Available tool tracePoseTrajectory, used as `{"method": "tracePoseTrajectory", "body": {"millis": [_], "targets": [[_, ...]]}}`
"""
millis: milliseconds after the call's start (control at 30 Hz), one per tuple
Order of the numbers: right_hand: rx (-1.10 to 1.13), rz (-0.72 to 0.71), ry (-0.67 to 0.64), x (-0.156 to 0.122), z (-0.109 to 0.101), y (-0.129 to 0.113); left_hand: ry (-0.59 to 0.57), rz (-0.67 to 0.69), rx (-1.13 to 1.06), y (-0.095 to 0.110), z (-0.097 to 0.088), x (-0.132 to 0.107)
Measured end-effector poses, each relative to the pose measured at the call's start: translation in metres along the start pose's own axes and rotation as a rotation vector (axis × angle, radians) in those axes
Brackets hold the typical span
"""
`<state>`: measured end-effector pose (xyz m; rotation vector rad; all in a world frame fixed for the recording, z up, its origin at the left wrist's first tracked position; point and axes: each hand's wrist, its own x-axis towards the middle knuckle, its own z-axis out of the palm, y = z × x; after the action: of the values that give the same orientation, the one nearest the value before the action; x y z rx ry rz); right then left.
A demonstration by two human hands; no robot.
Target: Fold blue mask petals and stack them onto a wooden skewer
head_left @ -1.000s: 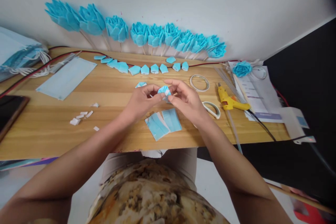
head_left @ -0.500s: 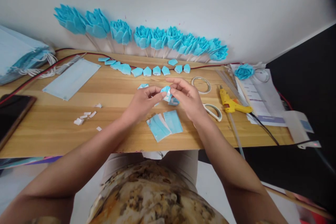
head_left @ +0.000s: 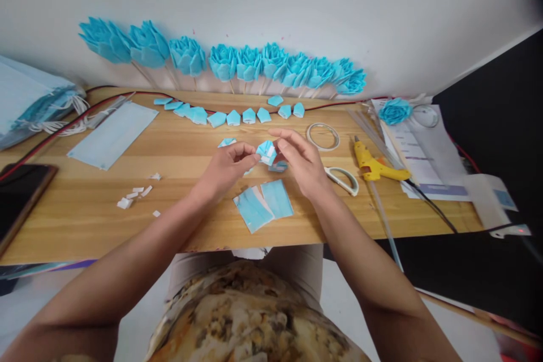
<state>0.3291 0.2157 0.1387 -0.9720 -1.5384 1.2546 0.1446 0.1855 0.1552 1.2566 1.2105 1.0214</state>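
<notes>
My left hand pinches the left edge of a small folded blue fabric petal, which has white patches on its face. Just right of that petal is my right hand, its thumb and fingers apart and apparently holding nothing. Below the hands lie two cut blue fabric pieces, side by side on the table. Another folded piece rests behind the held petal, partly hidden, and one more shows beyond my left hand. A row of finished folded petals runs along the back of the table.
Blue fabric flowers on sticks lean against the wall. To the right are tape rolls, a yellow glue gun with its cord, and papers. Leftward lie a flat mask, white scraps and a phone.
My right fingers have come away from the petal, while my left hand keeps its pinch and shows more of the petal's face. The whole view has shifted slightly.
</notes>
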Motion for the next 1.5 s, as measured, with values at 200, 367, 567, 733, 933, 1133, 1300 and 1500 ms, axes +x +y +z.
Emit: {"method": "tracePoseTrajectory", "body": {"millis": [200,367,567,733,933,1133,1300,1500], "targets": [[-0.013,0.014,-0.071,-0.001,0.004,-0.001,-0.001,0.007,-0.004,-0.001,0.002,0.0],[-0.025,0.016,-0.028,-0.003,0.004,0.0,-0.012,0.01,0.012,0.0,0.002,0.0],[0.006,0.042,0.022,-0.002,0.002,-0.001,0.018,0.006,0.034,0.0,0.001,-0.001],[0.028,0.023,0.042,0.0,0.002,-0.002,0.025,0.01,0.013,-0.002,0.0,-0.001],[0.018,0.005,0.043,0.0,0.005,0.002,0.046,0.068,0.014,-0.007,-0.004,0.005],[0.055,-0.026,0.16,0.003,0.002,0.008,0.259,0.203,0.119,0.006,-0.024,0.008],[0.045,-0.07,0.241,0.006,-0.006,0.005,0.281,0.184,0.58,0.025,-0.053,-0.002],[0.053,-0.104,0.288,0.01,-0.012,0.007,0.26,-0.055,1.027,0.008,-0.094,0.011]]}}
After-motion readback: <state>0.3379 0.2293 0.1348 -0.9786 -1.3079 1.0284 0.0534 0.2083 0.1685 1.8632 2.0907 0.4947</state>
